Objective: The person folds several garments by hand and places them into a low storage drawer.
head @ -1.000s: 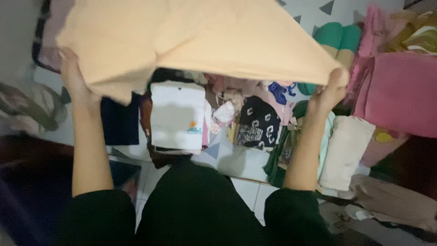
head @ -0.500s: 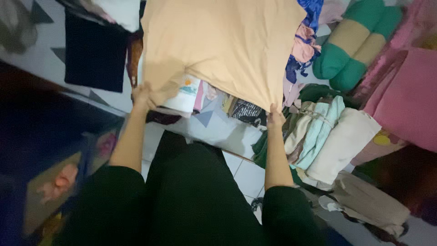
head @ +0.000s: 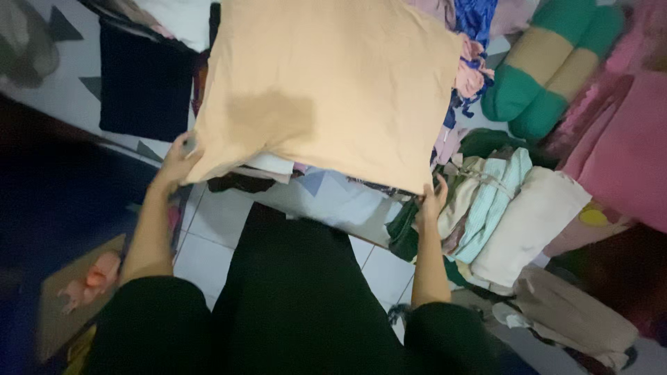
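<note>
A large tan cloth (head: 326, 83) lies spread flat over a heap of clothes, with a darker patch near its lower left. My left hand (head: 175, 158) grips its near left corner. Its near right corner is pinched by my right hand (head: 433, 201). Both arms reach out from black sleeves over my black-clad lap (head: 292, 298). Most of the clothes under the cloth are hidden.
A dark folded garment (head: 142, 83) lies at the left on the patterned sheet. Folded pale green and cream cloths (head: 514, 215) are stacked at the right, beside a pink cloth (head: 618, 153) and a green and tan striped roll (head: 549, 76). White floor tiles (head: 208, 243) show near my knees.
The tan cloth was held up high and wide, then came down. It now lies flat on the heap, with both hands lower and still at its near corners.
</note>
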